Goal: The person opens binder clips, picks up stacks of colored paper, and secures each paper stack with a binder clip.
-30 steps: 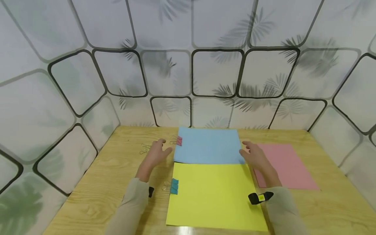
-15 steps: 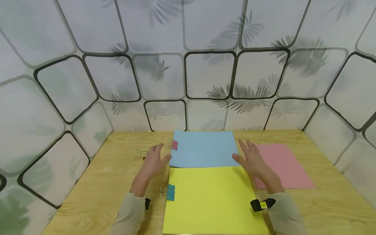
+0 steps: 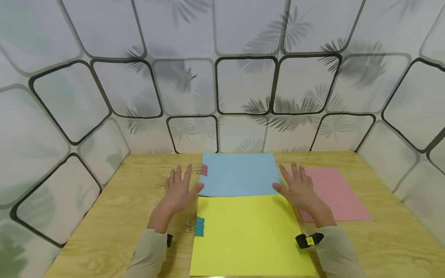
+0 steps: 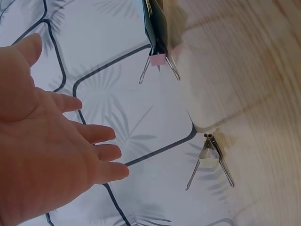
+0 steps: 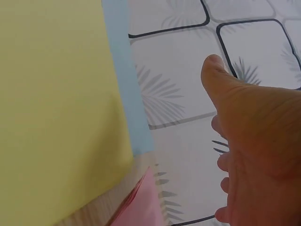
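Observation:
My left hand [image 3: 176,196] hovers with fingers spread, holding nothing, left of the papers. Likewise empty and spread, my right hand [image 3: 301,194] is over the papers' right side. Between them lie blue paper [image 3: 240,173] and, nearer me, yellow paper [image 3: 250,239]. A pink binder clip [image 3: 204,170] grips the blue paper's left edge; a teal binder clip [image 3: 199,226] is on the yellow paper's left edge. Partly behind my left hand is a loose binder clip [image 3: 160,184], which the left wrist view shows as a pale-yellow binder clip [image 4: 209,161] standing on the table.
Pink paper [image 3: 335,195] lies on the wooden table [image 3: 114,227], right of the yellow paper and partly under my right hand in the head view. A patterned wall covering [image 3: 243,85] rises behind the table and along both sides.
Both hands have straightened and spread their fingers from a looser curl. They stay apart on either side of the papers. The head view has shifted slightly; papers and clips lie as before.

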Motion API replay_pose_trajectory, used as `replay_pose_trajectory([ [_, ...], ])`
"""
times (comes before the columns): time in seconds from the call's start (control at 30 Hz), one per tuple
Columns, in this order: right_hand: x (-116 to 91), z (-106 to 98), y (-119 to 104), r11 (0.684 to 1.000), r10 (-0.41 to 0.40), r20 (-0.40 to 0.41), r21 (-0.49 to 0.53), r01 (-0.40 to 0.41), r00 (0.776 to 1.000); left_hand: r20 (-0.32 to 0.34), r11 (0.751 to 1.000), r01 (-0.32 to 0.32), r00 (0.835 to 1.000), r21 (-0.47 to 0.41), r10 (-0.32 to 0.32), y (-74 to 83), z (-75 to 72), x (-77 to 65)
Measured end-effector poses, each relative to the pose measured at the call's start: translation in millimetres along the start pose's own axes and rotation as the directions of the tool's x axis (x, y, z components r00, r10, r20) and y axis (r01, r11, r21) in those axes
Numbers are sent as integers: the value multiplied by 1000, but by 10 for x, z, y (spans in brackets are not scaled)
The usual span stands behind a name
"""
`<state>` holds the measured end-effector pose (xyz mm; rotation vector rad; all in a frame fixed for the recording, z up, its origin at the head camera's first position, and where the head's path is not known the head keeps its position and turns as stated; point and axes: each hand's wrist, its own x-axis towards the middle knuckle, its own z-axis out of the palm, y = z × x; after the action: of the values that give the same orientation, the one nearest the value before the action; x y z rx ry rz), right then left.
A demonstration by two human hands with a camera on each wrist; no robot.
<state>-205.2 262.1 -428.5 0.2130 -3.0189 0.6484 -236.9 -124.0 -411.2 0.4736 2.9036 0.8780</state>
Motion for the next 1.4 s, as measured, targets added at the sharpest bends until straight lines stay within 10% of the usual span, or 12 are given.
replay_pose_trajectory([
  [0.6, -149, -415, 549, 991, 134, -31, -20, -135, 990, -7, 998, 28, 1000, 63, -28, -9, -98, -24],
  [1.03, -311, -461, 1110, 969, 246, -11, -26, -246, 969, -105, 991, 54, 994, 125, -41, -46, -352, -175],
  [1.4, -317, -362, 1284, 963, 262, 103, 29, -266, 960, -50, 989, 106, 994, 106, -101, -56, -417, -221],
])
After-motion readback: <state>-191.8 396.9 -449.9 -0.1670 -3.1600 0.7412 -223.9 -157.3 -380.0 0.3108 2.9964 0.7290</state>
